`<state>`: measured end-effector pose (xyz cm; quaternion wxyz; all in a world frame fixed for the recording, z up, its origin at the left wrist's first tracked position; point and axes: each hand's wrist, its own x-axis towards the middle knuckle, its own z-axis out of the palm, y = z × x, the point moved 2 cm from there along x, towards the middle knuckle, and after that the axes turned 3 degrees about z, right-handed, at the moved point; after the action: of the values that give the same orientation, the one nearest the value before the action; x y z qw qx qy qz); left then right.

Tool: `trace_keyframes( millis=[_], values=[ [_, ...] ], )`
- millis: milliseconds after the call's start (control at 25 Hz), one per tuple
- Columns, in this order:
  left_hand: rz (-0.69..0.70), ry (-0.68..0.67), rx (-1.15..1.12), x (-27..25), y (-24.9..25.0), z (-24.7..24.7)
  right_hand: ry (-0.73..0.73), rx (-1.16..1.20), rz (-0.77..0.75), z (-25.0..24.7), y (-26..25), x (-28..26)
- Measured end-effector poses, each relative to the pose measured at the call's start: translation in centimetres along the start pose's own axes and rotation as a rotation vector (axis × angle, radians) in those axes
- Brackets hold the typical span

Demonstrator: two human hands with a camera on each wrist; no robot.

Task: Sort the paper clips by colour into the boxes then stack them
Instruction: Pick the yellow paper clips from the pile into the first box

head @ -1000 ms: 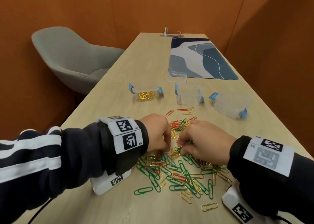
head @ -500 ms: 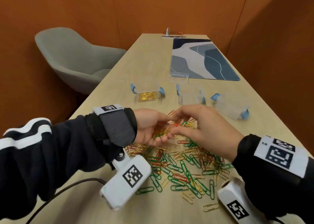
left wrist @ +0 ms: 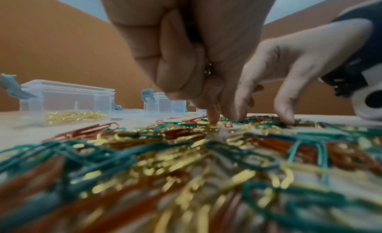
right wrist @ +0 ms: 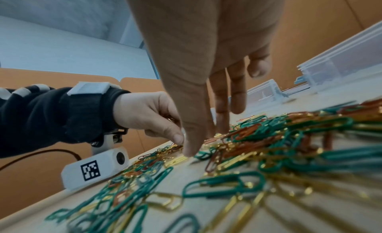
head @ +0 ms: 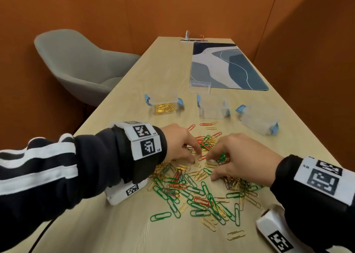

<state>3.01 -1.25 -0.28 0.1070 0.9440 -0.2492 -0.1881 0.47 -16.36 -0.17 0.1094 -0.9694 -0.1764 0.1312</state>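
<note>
A pile of green, red and gold paper clips [head: 201, 187] is spread across the wooden table [head: 119, 224]. My left hand [head: 194, 156] is over the pile's far left part. Its fingers curl round gold clips [left wrist: 208, 68] in the palm, and the index fingertip [left wrist: 212, 120] presses on the pile. My right hand [head: 211, 167] reaches down with straight, spread fingers [right wrist: 222, 115] touching the clips and grips nothing that I can see. Three clear boxes stand beyond: the left box [head: 164, 105] holds gold clips, while the middle box [head: 213, 106] and the tilted right box [head: 258, 121] look empty.
A clear lid [head: 199, 87] lies behind the boxes at the edge of a blue patterned mat [head: 226, 66]. A grey chair [head: 80, 64] stands left of the table. Orange walls close in on all sides. Wrist camera units [head: 124, 191] rest near the pile.
Half a second ago both hands were lifted together above the pile, right fingers at the left palm. Now both are down on the clips again, a little apart.
</note>
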Motion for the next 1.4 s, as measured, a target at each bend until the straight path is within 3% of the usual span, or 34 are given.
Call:
trace_keyframes(
  millis=[240, 320, 400, 480, 600, 680, 880, 1000, 1200, 1400],
  values=[
    [0.001, -0.069, 0.22, -0.4, 1.5, 1.1, -0.03, -0.047, -0.07, 0.7, -1.6, 0.3],
    [-0.014, -0.06, 0.199, -0.5, 1.4, 1.1, -0.034, -0.066, -0.112, 0.9, -1.7, 0.3],
    [-0.066, -0.007, -0.002, -0.8, 0.5, 0.7, -0.034, -0.077, -0.137, 1.2, -1.7, 0.3],
    [-0.178, 0.021, -0.43, -1.0, -0.7, 0.3, -0.059, -0.071, -0.143, 1.5, -1.7, 0.3],
    [-0.384, -0.1, -1.073, -1.7, -1.4, 0.4, -0.108, -0.066, -0.144, 1.9, -1.8, 0.4],
    [-0.467, -0.147, -1.273, -2.2, -1.5, 0.6, -0.089, -0.076, -0.169, 1.7, -1.7, 0.3],
    [-0.447, -0.201, -1.473, -2.7, -1.5, 1.3, 0.238, 0.069, -0.271, 0.1, -1.5, -0.2],
    [-0.412, -0.224, -1.597, -2.7, -0.7, 1.8, 0.348, 0.169, -0.341, 0.2, -2.0, 0.0],
    [-0.403, -0.141, -1.68, -2.8, 0.1, 1.9, 0.342, 0.25, -0.382, 0.4, -2.7, -0.4],
    [-0.427, -0.084, -1.649, -2.3, 0.9, 2.3, 0.29, 0.143, -0.467, 1.0, -3.7, -0.4]
  ],
)
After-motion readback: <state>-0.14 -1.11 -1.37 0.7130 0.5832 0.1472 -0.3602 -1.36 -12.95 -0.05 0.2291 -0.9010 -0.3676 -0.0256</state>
